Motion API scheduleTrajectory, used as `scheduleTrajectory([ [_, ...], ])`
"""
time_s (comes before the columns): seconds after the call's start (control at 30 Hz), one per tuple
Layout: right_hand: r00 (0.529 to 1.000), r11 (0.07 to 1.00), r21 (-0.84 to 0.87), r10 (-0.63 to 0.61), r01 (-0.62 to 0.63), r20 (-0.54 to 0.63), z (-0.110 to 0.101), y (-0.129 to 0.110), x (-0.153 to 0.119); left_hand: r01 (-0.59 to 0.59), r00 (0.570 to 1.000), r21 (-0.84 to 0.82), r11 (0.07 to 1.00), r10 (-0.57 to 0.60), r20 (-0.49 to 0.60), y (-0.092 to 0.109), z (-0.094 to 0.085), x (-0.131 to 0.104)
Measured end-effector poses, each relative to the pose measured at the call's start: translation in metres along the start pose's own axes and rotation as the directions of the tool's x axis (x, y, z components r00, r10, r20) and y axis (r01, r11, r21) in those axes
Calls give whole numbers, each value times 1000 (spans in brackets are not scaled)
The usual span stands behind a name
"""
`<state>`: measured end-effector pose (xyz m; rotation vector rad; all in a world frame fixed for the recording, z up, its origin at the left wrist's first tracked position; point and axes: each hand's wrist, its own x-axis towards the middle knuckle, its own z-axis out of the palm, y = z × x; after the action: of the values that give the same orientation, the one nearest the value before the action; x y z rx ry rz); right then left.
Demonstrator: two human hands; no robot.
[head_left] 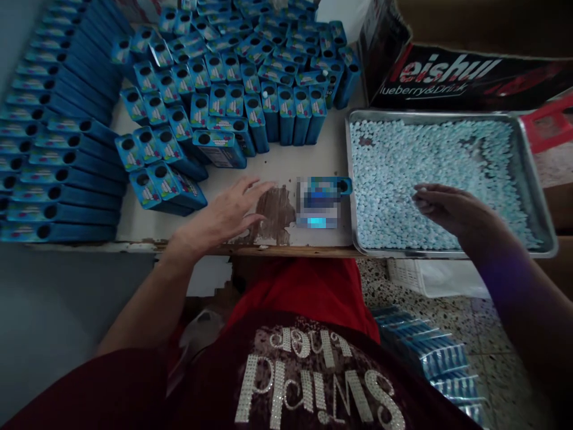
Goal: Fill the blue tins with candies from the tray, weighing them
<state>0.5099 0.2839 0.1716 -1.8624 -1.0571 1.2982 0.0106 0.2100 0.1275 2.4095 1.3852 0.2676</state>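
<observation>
My left hand [224, 215] hovers low over the worn table, open, its fingers stretched apart and nothing in them. To its right lies a flat blue box [344, 186], its printed face partly blurred out, close against the tray's left side. My right hand [452, 209] is over a metal tray [352, 197] spread with small pale blue and white candies [394, 173]. Its fingertips are pinched together, with a bit of white showing between them that looks like candy. Past my left hand stand many upright blue boxes [163, 146], each with a dark round hole on top.
Long stacked rows of blue boxes [67, 209] fill the left end of the table. An open black carton [447, 77] stands behind the tray, and a red plastic piece [548, 125] sits at its right. On the floor are a white basket [405, 275] and wrapped blue packs [430, 346].
</observation>
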Motion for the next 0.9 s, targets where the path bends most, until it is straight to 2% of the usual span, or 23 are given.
scheduleTrajectory([
  [0.1,986,972,167,162,-167,45,13,-5,-5,-35,999,28,999,34,28,15,-9,11],
  [0.2,970,954,223,162,-201,182,31,-17,-6,-60,998,38,997,60,8,30,-16,17],
  [0.37,932,991,123,-2,-46,363,53,-39,-11,-37,999,-6,999,37,3,35,-14,5],
  [0.5,885,993,91,-105,71,453,67,-51,-17,0,1000,-62,998,0,-1,32,-10,-2],
  [0.63,850,987,97,-158,127,502,80,-61,-19,6,1000,-139,990,-10,-30,31,-1,8],
  [0.9,790,967,20,-218,253,573,97,-82,-26,-17,980,-315,949,-48,-195,38,20,37],
])
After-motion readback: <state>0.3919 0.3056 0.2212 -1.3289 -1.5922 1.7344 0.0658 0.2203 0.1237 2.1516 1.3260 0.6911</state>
